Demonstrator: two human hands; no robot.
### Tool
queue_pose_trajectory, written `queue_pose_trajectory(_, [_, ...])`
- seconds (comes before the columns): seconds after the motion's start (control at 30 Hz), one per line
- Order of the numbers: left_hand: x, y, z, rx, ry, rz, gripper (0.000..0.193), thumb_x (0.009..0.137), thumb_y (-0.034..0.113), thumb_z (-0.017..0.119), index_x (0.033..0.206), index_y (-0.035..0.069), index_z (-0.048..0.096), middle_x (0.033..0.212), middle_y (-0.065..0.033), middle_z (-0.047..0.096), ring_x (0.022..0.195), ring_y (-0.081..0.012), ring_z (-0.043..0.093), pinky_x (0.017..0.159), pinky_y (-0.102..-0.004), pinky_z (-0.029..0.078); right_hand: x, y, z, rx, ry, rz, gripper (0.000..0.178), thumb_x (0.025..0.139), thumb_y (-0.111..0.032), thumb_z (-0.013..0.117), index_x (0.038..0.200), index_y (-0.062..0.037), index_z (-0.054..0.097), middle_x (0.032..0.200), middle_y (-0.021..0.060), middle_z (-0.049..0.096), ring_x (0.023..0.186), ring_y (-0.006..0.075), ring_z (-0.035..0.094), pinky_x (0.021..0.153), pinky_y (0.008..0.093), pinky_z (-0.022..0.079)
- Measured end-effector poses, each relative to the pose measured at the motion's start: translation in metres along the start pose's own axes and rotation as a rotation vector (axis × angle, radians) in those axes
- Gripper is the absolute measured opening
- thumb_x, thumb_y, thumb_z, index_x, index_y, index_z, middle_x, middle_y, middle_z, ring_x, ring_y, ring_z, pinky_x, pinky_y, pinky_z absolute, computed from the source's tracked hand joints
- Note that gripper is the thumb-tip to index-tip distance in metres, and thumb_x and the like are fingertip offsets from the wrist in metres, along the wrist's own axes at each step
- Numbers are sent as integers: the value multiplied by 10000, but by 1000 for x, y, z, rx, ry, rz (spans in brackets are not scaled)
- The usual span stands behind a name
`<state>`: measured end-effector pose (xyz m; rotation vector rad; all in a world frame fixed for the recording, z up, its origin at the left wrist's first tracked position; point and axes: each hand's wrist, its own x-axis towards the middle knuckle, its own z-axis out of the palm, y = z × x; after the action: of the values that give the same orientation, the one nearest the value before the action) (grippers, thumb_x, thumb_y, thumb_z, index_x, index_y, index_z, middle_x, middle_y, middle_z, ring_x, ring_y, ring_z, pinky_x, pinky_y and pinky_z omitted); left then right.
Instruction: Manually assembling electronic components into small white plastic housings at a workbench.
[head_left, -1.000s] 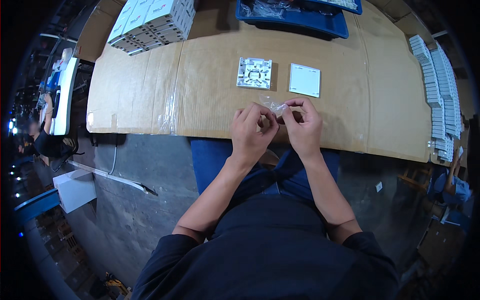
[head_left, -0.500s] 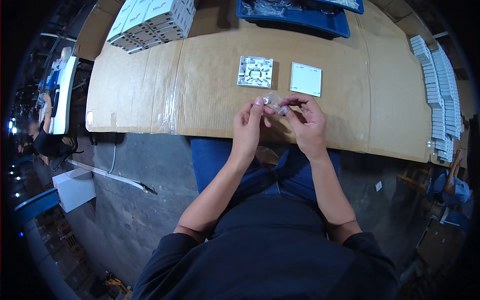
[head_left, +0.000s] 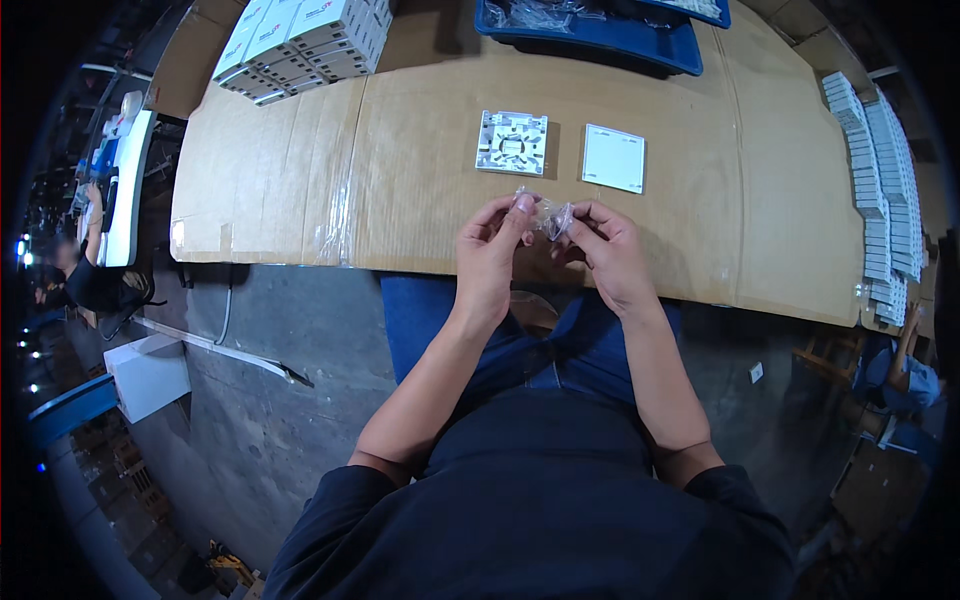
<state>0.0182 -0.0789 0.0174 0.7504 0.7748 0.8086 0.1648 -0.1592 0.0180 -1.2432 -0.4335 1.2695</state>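
Observation:
A small clear plastic bag (head_left: 550, 218) is stretched between my two hands, just above the near part of the cardboard-covered table. My left hand (head_left: 492, 245) pinches one end between thumb and fingers. The other end is crumpled in the closed fingers of my right hand (head_left: 608, 248). What the bag contains is too small to make out. Beyond my hands lies a square white box base (head_left: 512, 143) with its inner slots and round centre facing up. To its right a flat white square cover (head_left: 613, 158) rests on the table.
Stacked white boxes (head_left: 310, 45) stand at the far left of the table (head_left: 420, 130). A blue tray (head_left: 600, 40) with clear plastic bags is at the back. Rows of white pieces (head_left: 880, 190) line the right edge. Other people sit farther off on both sides.
The bag looks more bunched up toward my right hand. My left hand has shifted slightly left, and its grip on the bag has moved a little. The base and cover stay put.

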Motion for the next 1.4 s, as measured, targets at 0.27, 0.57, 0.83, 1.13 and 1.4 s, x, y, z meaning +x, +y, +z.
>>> queue_pose_trajectory(0.27, [3,7,-11,326,47,69,342,962,190,751,1243,7,680,1097,-50,682,883,-98,585,807,-259,483,6,3,-5,-195,44,-132,101,991,-74,680,1027,20,690,802,14,664,627,61,590,563,223,493])
queue_pose_trajectory(0.57, [7,28,-11,1294,-396,712,656,654,78,820,1289,145,667,1226,-49,678,1145,-273,599,1131,-434,356,1,1,-7,-323,-8,-110,86,948,-35,704,1027,1,702,845,-10,676,703,31,581,600,206,467])
queue_pose_trajectory(0.83, [9,27,-11,1245,-370,687,539,667,70,814,1192,128,705,1131,-30,702,1095,-249,612,1099,-418,371,1,-11,-8,-424,-18,-90,82,948,-49,708,1010,5,699,828,-26,670,731,37,588,649,206,470])
queue_pose_trajectory(1.13, [12,20,-15,959,-317,575,442,786,143,855,1191,58,700,1049,-69,730,953,-205,669,943,-343,477,3,-11,-4,-346,-33,-272,228,1059,-207,600,1026,-14,718,1219,75,671,1020,97,624,816,251,513])
queue_pose_trajectory(1.4, [10,14,-20,357,-480,-211,396,978,317,734,1190,-17,703,1016,-83,725,886,-140,671,822,-280,545,-6,-15,-2,-295,-256,-326,580,1079,-493,468,1081,25,727,1362,106,631,929,121,637,824,262,526])
